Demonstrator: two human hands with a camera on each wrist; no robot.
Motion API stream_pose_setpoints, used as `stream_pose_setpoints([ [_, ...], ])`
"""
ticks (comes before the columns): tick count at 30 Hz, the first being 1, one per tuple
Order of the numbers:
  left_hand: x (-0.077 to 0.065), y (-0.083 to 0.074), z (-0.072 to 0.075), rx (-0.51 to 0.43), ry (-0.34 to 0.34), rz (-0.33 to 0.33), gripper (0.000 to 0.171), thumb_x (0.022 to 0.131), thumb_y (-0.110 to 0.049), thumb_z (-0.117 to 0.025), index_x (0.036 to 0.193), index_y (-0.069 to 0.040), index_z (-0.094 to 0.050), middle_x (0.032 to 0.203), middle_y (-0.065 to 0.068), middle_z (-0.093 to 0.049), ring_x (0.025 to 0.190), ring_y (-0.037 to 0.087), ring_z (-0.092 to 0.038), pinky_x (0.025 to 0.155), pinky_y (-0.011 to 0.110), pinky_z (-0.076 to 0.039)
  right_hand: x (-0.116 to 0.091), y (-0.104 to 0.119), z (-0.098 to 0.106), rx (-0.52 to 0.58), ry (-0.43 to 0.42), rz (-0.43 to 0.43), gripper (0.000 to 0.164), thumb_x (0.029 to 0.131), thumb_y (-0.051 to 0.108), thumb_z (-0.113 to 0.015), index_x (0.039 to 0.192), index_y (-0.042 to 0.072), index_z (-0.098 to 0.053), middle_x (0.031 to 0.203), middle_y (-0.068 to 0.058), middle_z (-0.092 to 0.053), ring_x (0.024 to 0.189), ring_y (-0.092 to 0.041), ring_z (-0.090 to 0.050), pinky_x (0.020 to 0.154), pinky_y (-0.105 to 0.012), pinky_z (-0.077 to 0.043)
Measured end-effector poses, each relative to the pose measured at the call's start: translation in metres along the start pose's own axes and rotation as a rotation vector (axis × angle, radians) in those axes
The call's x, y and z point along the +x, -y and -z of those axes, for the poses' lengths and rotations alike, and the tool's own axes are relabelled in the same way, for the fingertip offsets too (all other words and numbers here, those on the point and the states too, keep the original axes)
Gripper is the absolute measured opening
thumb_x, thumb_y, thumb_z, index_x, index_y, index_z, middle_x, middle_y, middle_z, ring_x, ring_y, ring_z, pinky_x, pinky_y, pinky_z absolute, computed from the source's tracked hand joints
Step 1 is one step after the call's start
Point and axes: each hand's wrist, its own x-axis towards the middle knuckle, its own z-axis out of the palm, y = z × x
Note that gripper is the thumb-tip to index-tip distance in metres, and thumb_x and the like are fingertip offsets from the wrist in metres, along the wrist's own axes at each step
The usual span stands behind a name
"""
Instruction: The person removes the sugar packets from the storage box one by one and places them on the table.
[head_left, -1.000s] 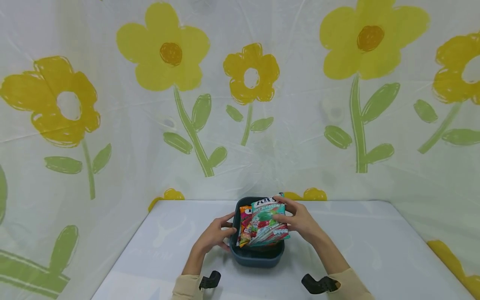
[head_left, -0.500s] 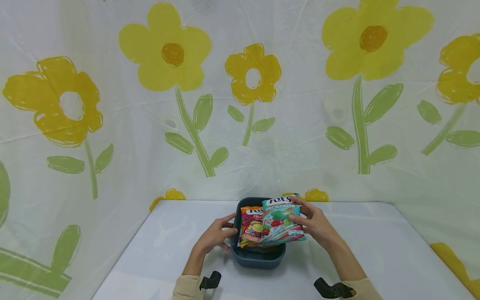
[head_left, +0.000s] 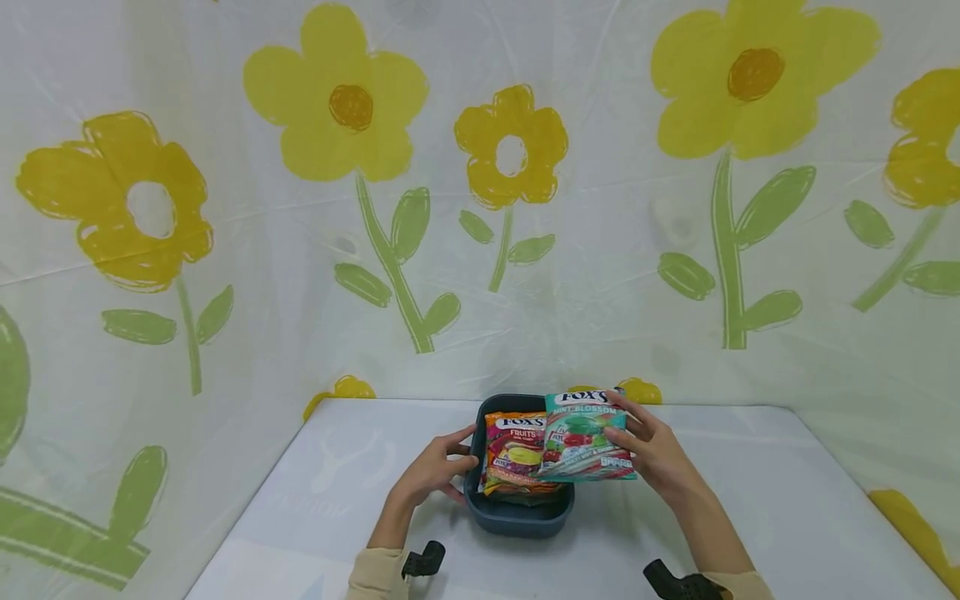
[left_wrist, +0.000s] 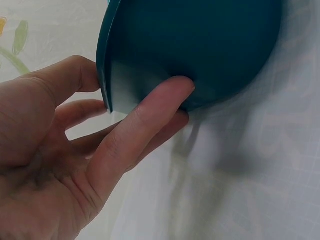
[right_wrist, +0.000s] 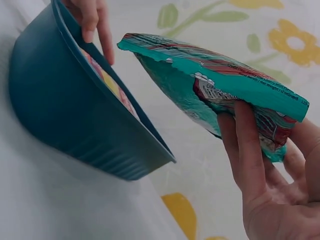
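A dark teal plastic tub stands on the table. My left hand holds its left side at the rim; in the left wrist view, fingers lie along the tub's outer wall. My right hand pinches a teal Fox's Mint Blossom candy bag by its right side. That bag is raised, partly over the tub's right rim, and in the right wrist view it is apart from the tub. Inside the tub lies an orange-and-purple Fox's Fruits candy bag, its right part hidden behind the teal bag. Something greenish shows beneath it, too covered to identify.
The white tabletop extends on both sides of the tub. Behind it hangs a white curtain printed with yellow flowers. Black wrist mounts sit at both beige sleeves.
My right hand has moved the Mint Blossom bag rightward from over the tub, uncovering more of the Fruits bag. My left hand stays at the tub's rim.
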Motion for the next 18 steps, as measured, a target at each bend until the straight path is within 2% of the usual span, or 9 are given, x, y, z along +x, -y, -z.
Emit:
stream_pose_setpoints([
  [5,0.0,0.002,-0.001,0.005,0.0,0.011,0.063,0.096,-0.018,-0.061,0.153,-0.016,-0.035,0.136,0.029,-0.052,0.095,0.026,-0.068,0.056,0.042,-0.063,-0.005,-0.002,0.007,0.015,-0.016,0.0,0.064,0.096,0.025,-0.064,0.152,0.034,-0.035,0.147,-0.01,-0.039,0.112,-0.022,-0.057,0.09,-0.031,-0.06],
  [10,0.002,0.002,-0.001,0.012,-0.004,0.015,0.063,0.096,-0.018,-0.062,0.153,-0.018,-0.036,0.136,0.028,-0.052,0.093,0.024,-0.068,0.056,0.041,-0.063,-0.007,-0.005,0.015,0.042,-0.042,0.003,0.064,0.096,0.024,-0.063,0.152,0.034,-0.034,0.136,0.002,-0.048,0.109,-0.017,-0.058,0.088,-0.029,-0.06],
  [13,0.002,0.001,-0.001,0.009,-0.005,0.009,0.063,0.096,-0.018,-0.062,0.153,-0.017,-0.036,0.136,0.029,-0.052,0.093,0.024,-0.068,0.056,0.041,-0.063,-0.008,-0.006,0.02,0.064,-0.027,0.015,0.063,0.098,0.023,-0.061,0.153,0.033,-0.032,0.131,0.01,-0.051,0.108,-0.015,-0.06,0.088,-0.029,-0.06],
  [18,0.0,-0.001,0.0,-0.002,-0.003,0.006,0.063,0.095,-0.018,-0.062,0.153,-0.017,-0.035,0.137,0.03,-0.051,0.094,0.025,-0.068,0.056,0.042,-0.063,-0.009,-0.005,0.028,0.098,0.008,0.053,0.062,0.1,0.017,-0.056,0.154,0.03,-0.03,0.128,0.013,-0.056,0.105,-0.012,-0.063,0.085,-0.03,-0.061],
])
